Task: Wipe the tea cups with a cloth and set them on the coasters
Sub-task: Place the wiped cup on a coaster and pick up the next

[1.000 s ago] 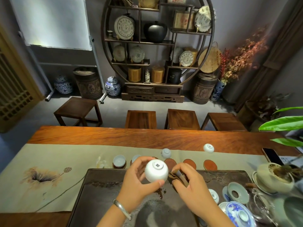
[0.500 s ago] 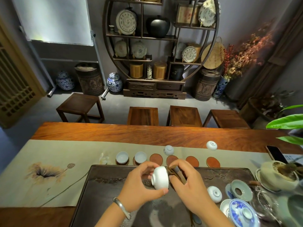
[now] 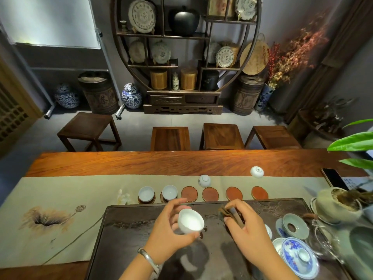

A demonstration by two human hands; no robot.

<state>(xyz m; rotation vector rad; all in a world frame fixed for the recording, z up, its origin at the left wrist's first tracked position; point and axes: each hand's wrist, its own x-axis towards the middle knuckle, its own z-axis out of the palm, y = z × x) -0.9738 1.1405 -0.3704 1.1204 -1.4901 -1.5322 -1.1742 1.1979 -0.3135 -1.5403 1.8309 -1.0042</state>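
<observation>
My left hand [image 3: 167, 229] holds a white tea cup [image 3: 190, 220] upright, mouth up, above the dark tea tray [image 3: 125, 239]. My right hand [image 3: 247, 225] grips a folded brown cloth [image 3: 230, 214], a little to the right of the cup and apart from it. Two cups [image 3: 146, 194] [image 3: 169, 192] stand on the two left coasters. To their right lie several bare round brown coasters [image 3: 189, 194] in a row. Two more cups lie upside down beyond the row [image 3: 204, 180] [image 3: 257, 171]. Another cup [image 3: 268, 231] is partly hidden behind my right hand.
A blue-and-white lidded bowl [image 3: 298, 254], a strainer dish [image 3: 294, 226], a glass pitcher [image 3: 331, 241] and a pot with tea leaves [image 3: 335, 203] crowd the right end. A phone [image 3: 333, 178] lies on the wooden table [image 3: 141, 162]. A beige runner [image 3: 60, 195] covers its near part.
The cup has turned from bottom-up to mouth-up in my left hand. The cloth hand has drawn away from it to the right.
</observation>
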